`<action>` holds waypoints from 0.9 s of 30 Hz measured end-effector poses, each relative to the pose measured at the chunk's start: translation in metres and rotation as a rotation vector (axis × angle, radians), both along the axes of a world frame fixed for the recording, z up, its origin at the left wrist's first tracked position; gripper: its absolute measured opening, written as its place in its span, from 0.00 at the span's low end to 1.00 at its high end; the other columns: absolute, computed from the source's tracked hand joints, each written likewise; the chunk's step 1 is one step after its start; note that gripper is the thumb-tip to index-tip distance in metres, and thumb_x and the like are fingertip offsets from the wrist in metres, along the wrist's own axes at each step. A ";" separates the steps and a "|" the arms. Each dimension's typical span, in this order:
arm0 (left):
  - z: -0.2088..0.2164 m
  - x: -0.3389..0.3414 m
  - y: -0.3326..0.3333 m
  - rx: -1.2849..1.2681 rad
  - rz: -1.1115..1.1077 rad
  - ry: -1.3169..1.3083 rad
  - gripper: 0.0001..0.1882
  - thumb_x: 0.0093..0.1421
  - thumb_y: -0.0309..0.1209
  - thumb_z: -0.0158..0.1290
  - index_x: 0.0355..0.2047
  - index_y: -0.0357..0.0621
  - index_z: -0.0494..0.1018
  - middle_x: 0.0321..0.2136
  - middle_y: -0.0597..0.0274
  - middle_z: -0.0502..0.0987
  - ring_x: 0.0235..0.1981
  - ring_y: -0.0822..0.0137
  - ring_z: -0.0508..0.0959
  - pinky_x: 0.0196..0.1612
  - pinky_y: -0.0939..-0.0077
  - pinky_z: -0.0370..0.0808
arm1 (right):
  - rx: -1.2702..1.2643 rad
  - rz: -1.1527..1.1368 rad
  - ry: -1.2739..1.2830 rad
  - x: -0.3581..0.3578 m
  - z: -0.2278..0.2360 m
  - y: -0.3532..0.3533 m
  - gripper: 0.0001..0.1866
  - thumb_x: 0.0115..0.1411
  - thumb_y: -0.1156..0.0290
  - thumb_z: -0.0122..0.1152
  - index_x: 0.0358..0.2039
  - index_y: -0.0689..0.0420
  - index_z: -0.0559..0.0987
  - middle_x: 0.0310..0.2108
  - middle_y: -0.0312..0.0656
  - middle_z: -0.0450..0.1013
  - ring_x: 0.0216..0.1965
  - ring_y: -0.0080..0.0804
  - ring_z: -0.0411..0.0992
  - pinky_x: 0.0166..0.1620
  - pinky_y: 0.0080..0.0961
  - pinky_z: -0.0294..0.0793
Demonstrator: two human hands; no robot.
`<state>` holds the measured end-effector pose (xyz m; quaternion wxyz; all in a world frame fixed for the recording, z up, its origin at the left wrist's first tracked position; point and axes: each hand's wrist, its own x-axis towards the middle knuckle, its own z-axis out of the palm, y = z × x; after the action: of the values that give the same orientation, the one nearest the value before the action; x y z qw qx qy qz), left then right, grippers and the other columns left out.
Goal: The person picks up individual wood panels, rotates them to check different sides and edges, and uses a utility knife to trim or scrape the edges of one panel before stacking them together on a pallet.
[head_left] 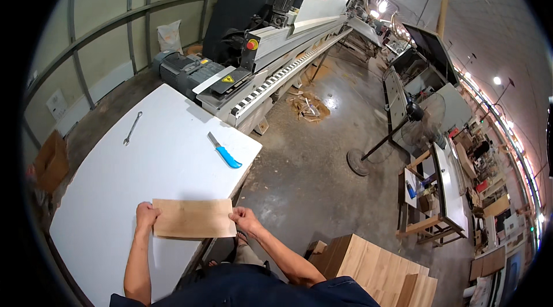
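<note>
A flat, light-brown wooden board [194, 218] is held between my two hands over the near right part of a white-topped table [109, 191]. My left hand [147, 215] is closed on the board's left end, thumb along its edge. At the opposite end my right hand [245, 220] pinches the edge between thumb and fingers. Beyond the board lies a knife [224, 151] with a blue handle, its blade angled away to the left. Farther left on the white surface rests a metal wrench [133, 129].
A long edge-processing machine [276, 68] with a motor borders the table's far side. To my right stand stacked wooden panels [368, 269], a pedestal fan [358, 162] and a wooden workbench [443, 186]. Scraps [309, 106] litter the floor ahead. A cardboard box [50, 160] sits at left.
</note>
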<state>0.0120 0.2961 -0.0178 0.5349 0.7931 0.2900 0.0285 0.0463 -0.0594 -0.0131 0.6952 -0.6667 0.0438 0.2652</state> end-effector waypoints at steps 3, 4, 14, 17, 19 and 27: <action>0.024 -0.002 -0.002 -0.032 0.022 -0.122 0.11 0.41 0.20 0.56 0.15 0.43 0.63 0.14 0.69 0.65 0.16 0.76 0.65 0.19 0.79 0.64 | -0.056 0.021 -0.272 0.006 0.011 -0.001 0.07 0.56 0.75 0.55 0.35 0.62 0.74 0.27 0.31 0.71 0.28 0.17 0.64 0.33 0.17 0.66; 0.030 -0.003 0.004 -0.145 0.021 -0.230 0.11 0.42 0.18 0.55 0.17 0.43 0.62 0.16 0.70 0.66 0.17 0.77 0.66 0.20 0.81 0.64 | -0.191 0.070 -0.371 0.015 0.010 -0.002 0.10 0.55 0.76 0.55 0.39 0.62 0.72 0.28 0.32 0.70 0.29 0.18 0.64 0.34 0.18 0.66; 0.029 -0.044 0.019 -0.192 0.122 -0.485 0.26 0.53 0.18 0.48 0.54 0.35 0.63 0.39 0.66 0.73 0.38 0.76 0.71 0.46 0.81 0.66 | -0.279 0.007 -0.885 0.024 0.008 0.045 0.17 0.53 0.73 0.57 0.44 0.60 0.71 0.38 0.47 0.72 0.38 0.34 0.72 0.40 0.27 0.71; 0.027 -0.049 0.018 -0.241 0.136 -0.506 0.23 0.55 0.21 0.49 0.52 0.33 0.65 0.42 0.65 0.73 0.40 0.76 0.70 0.48 0.81 0.65 | -0.250 -0.001 -0.727 0.019 0.004 0.050 0.17 0.54 0.73 0.57 0.46 0.60 0.71 0.39 0.46 0.72 0.38 0.32 0.72 0.40 0.25 0.72; 0.037 -0.048 0.003 -0.267 0.136 -0.497 0.21 0.56 0.23 0.48 0.51 0.31 0.65 0.42 0.64 0.73 0.41 0.75 0.70 0.49 0.81 0.65 | -0.229 -0.084 -0.623 0.010 -0.002 0.047 0.18 0.55 0.74 0.56 0.47 0.60 0.70 0.39 0.46 0.74 0.37 0.27 0.73 0.40 0.22 0.73; -0.007 -0.035 0.014 -0.628 0.217 -0.626 0.18 0.60 0.25 0.46 0.50 0.30 0.66 0.42 0.62 0.73 0.42 0.73 0.70 0.48 0.79 0.65 | -0.149 -0.376 -0.481 -0.001 -0.004 0.072 0.15 0.53 0.76 0.60 0.43 0.60 0.76 0.33 0.40 0.77 0.34 0.20 0.72 0.39 0.18 0.71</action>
<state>-0.0226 0.3101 -0.0253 0.8053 0.5107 0.1904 0.2333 0.0455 0.0125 -0.0171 0.6719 -0.7395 0.0198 -0.0374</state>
